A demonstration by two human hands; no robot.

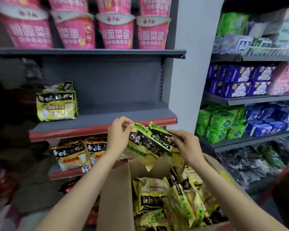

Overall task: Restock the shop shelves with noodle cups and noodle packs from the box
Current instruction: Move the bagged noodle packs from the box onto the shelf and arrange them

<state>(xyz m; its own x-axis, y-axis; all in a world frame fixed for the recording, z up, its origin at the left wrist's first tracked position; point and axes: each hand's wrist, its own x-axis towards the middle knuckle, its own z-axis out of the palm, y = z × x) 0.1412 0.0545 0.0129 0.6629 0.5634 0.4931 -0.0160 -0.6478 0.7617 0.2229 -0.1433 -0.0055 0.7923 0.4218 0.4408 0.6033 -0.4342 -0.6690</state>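
Both hands hold yellow-green noodle packs (151,144) above the open cardboard box (117,197), just below the middle shelf's red edge. My left hand (119,134) pinches the top corner of the packs. My right hand (186,145) grips their right side. Several more yellow packs (172,197) lie inside the box. On the grey middle shelf (123,114) a small stack of the same yellow packs (57,102) stands at the left. Pink noodle cups (117,32) fill the top shelf.
Orange-yellow noodle packs (78,152) sit on the lower shelf behind the box. A white pillar (193,72) separates this unit from shelves at the right holding green packets (222,120) and purple packets (240,80). Dark blurred shapes lie at the left.
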